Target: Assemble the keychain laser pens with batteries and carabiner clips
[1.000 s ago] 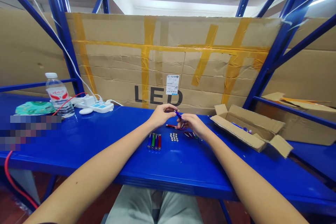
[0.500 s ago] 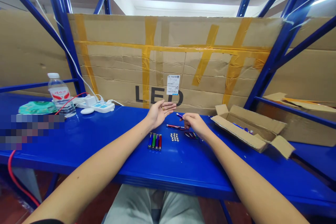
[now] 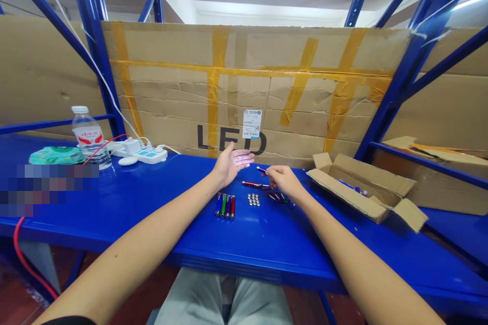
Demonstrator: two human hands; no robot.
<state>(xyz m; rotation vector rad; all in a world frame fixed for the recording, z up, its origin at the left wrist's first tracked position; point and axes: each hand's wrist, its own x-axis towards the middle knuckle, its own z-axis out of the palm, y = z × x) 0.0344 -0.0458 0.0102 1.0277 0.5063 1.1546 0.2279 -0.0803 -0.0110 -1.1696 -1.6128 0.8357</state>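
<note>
The right hand [image 3: 285, 181] had its fingertips pinched together on a slim purple metal penlight [image 3: 261, 169], held just above the blue steel shelf top [image 3: 152, 213]. The penlight's long axis ran left to right. Its free end pointed left toward the left hand [image 3: 232, 163], which lay just beside it, palm up, fingers spread, gripping nothing. A tiny gold-coloured piece [image 3: 237, 158] rested loose on that palm, too small to identify.

Nearer the person lay a red penlight [image 3: 250, 184], a row of four coloured penlights [image 3: 224, 205] and a cluster of small silver discs [image 3: 253, 199]. Further penlights [image 3: 277, 196] were partly hidden beneath the right hand. The open cardboard box [image 3: 366, 190], far right, showed little of its contents.
</note>
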